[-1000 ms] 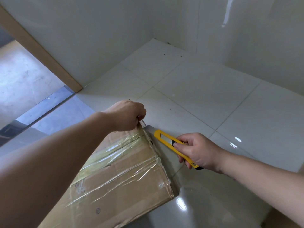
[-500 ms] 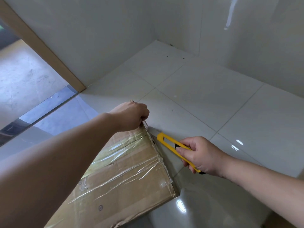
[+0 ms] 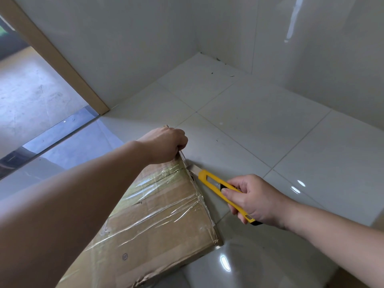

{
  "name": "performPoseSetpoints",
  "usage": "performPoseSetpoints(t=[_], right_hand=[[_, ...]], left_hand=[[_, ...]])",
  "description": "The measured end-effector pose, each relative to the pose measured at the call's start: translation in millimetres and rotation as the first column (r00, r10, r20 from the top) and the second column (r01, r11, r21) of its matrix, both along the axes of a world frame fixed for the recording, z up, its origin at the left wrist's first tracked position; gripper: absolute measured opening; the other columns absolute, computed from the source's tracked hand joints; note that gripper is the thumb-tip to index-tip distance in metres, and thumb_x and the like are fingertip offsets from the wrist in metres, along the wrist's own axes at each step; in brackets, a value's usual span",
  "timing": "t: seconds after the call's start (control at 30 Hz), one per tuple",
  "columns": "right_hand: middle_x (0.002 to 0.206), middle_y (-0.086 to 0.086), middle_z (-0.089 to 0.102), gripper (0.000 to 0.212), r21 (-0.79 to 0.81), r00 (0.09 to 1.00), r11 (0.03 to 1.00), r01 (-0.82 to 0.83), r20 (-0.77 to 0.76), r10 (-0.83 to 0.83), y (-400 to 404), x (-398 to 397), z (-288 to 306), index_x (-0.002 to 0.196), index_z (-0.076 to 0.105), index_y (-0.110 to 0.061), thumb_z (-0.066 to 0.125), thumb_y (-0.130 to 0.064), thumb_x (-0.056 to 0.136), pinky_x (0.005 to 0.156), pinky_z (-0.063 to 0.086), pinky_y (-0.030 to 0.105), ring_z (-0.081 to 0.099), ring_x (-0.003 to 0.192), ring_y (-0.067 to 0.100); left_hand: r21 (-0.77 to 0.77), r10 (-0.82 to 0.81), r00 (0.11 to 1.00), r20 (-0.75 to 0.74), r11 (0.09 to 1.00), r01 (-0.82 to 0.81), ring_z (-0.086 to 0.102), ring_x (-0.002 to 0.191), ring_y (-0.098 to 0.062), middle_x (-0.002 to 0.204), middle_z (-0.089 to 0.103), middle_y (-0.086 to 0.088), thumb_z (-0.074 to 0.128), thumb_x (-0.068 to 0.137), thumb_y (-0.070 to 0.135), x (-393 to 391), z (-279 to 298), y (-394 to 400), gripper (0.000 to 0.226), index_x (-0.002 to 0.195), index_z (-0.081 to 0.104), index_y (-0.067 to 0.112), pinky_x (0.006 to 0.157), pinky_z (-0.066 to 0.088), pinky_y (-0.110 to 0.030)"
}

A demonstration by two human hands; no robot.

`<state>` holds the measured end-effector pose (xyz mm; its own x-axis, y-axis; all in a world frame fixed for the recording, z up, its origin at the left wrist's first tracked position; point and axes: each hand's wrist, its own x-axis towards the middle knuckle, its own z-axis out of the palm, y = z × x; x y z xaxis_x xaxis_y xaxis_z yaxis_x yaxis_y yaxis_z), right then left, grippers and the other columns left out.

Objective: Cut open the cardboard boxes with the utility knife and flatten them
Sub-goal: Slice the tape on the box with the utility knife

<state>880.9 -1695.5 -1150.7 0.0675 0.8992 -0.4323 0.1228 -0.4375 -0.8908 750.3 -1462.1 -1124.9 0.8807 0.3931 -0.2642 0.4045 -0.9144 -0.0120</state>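
Brown cardboard fills the lower left of the frame: the cardboard box [image 3: 158, 221] lies on the glossy tiled floor [image 3: 259, 125], its upper face wrapped in wrinkled clear tape [image 3: 166, 206]. It looks light and fairly stiff across the panel but dented at the lower edge, so it should bend along its folds without much force. That shiny tape is likely slick under a palm, and on polished tile the whole box could slide if pushed sideways; the bare far corner seems the sensible place to hold it.

And that is where the left hand [image 3: 166, 144] is, just left of centre, forearm reaching in from the lower left. Its fingers are curled over the box's far corner, gripping the edge there, knuckles up, wrist low against the top face.

Moving right, the utility knife [image 3: 224, 193], yellow with a black slider, points up and left toward the taped right edge of the box, its tip just beside that edge. Whether the blade touches the tape cannot be told.

Right of centre, the right hand [image 3: 255, 201] is wrapped round the knife's rear half, thumb lying along the top near the slider, forearm entering from the lower right corner.
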Motion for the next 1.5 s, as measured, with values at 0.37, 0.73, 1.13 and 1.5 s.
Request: performPoseSetpoints(t=[0.37, 0.73, 1.13, 1.5], right_hand=[[0.063, 0.009, 0.055, 0.029, -0.053, 0.998, 0.998, -0.023, 0.058, 0.026, -13, 2, 11, 0.086, 0.052, 0.009, 0.048, -0.017, 0.099, 0.046, 0.038, 0.026, 0.046, 0.043, 0.019], [0.063, 0.009, 0.056, 0.027, -0.085, 0.996, 0.993, -0.077, 0.049, 0.081, -25, 2, 18, 0.091, 0.056, 0.008, 0.048, -0.017, 0.099, 0.046, 0.040, 0.025, 0.046, 0.042, 0.017], [0.061, 0.002, 0.060, 0.018, -0.168, 0.983, 0.970, -0.177, 0.017, 0.182, -54, 24, 12, 0.104, 0.062, -0.003, 0.053, -0.017, 0.097, 0.045, 0.036, 0.022, 0.047, 0.041, 0.014], [0.062, 0.004, 0.061, 0.037, -0.215, 0.960, 0.938, -0.273, 0.000, 0.279, -60, 34, 18, 0.094, 0.060, 0.001, 0.058, -0.033, 0.080, 0.047, 0.042, 0.023, 0.049, 0.042, 0.014]], left_hand=[[0.005, 0.032, 0.999, 0.019, 0.999, -0.032, 0.053, 0.082, -0.024, 0.083, 0.053, 0.003, 0.053, 0.074, 0.002, -2, -5, 1, 0.012, 0.075, 0.056, 0.013, 0.068, 0.048, -0.039], [0.038, 0.036, 0.999, -0.002, 0.999, -0.036, 0.053, 0.081, -0.024, 0.084, 0.052, 0.002, 0.050, 0.074, 0.000, 0, -3, -1, 0.015, 0.075, 0.055, 0.014, 0.063, 0.044, -0.035], [0.043, 0.067, 0.998, 0.009, 0.997, -0.068, 0.054, 0.084, -0.025, 0.082, 0.051, 0.004, 0.053, 0.076, 0.001, -1, -1, -5, 0.015, 0.072, 0.054, 0.016, 0.068, 0.048, -0.038], [0.010, -0.040, 0.981, 0.191, 0.999, 0.038, 0.053, 0.110, -0.019, 0.112, 0.063, 0.005, 0.055, 0.077, 0.005, -16, -2, -13, 0.035, 0.105, 0.068, 0.020, 0.098, 0.038, -0.032]])
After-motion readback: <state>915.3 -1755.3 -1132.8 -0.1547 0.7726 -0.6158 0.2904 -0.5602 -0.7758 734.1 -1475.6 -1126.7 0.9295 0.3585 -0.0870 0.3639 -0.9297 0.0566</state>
